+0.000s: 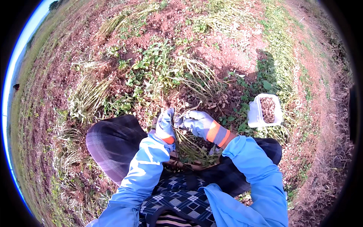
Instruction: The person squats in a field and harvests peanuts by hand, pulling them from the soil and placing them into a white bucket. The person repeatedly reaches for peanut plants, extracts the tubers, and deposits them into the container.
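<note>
One plant (188,146) is held in the closed left hand (165,124) and right hand (198,123); a tub (255,118) of peanuts (268,109) sits to the right.

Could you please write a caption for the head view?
Gloved left hand and right hand hold plant stems, a tub of peanuts at right.

You wear a pale grey-lavender knit glove on your left hand (165,123) with an orange cuff (168,140), and a matching one on your right hand (200,122), its wrist ringed by orange bands (214,131). Your long sleeves (257,172) are light blue. Beneath the open blue front, your dark top (176,198) has pale and blue diamonds; striped cloth (176,220) shows below. Dark, purplish plaid (111,142) covers your legs.
</note>
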A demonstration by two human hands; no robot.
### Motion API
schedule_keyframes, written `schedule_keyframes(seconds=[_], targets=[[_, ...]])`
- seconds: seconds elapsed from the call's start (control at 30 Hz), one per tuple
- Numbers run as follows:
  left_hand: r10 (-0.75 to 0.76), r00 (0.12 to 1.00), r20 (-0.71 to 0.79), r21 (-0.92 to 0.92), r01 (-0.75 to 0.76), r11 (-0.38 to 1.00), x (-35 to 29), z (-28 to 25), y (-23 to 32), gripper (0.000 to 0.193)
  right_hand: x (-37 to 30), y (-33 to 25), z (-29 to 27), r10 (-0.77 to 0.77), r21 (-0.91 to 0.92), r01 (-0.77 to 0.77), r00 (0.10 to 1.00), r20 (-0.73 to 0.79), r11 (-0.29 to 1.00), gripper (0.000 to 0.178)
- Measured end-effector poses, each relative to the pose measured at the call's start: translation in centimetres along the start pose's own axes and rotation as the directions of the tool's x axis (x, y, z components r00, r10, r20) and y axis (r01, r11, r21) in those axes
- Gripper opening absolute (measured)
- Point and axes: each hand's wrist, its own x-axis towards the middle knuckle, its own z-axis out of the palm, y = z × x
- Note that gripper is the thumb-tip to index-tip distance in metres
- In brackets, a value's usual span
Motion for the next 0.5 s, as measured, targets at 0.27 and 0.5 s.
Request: schedule_keyframes(seconds=[0.27, 0.5], targets=[[-0.209, 0.95, 0.234, 0.054, 0.202, 0.978, 0.5, -0.8, -0.1, 0.037, -2.6, -1.2, 1.1, -0.04, -0.424, 0.021, 0.998, -0.037, 0.905, 0.022], [-0.272, 0.894, 0.356, -0.201, 0.357, 0.912, 0.8, -0.6, -0.3, 0.037, -9.6, -8.5, -6.2, -0.543, -0.616, 0.405, 0.838, -0.044, 0.676, 0.011]])
